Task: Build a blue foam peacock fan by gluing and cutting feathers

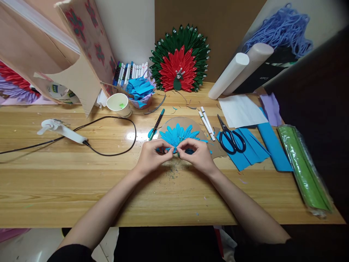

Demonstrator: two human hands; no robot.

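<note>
At the centre, our left hand (156,155) and right hand (198,155) are hiding the lower blue petals (177,133), and we are not making out what, if anything, their fingertips are pinching. The petals are covering much of the cardboard (194,122). Toward 9 o'clock, the left edge is cutting off the black cord (109,117) and a red-and-purple petal piece (16,82). At 10 o'clock, a green scrap (121,106) inside the cup (119,98) is looking too small to identify. At 2 o'clock, white rolls (228,76) are partly blocking a black box (256,78). The bottom edge is cropping our black sleeves (71,253).
</note>
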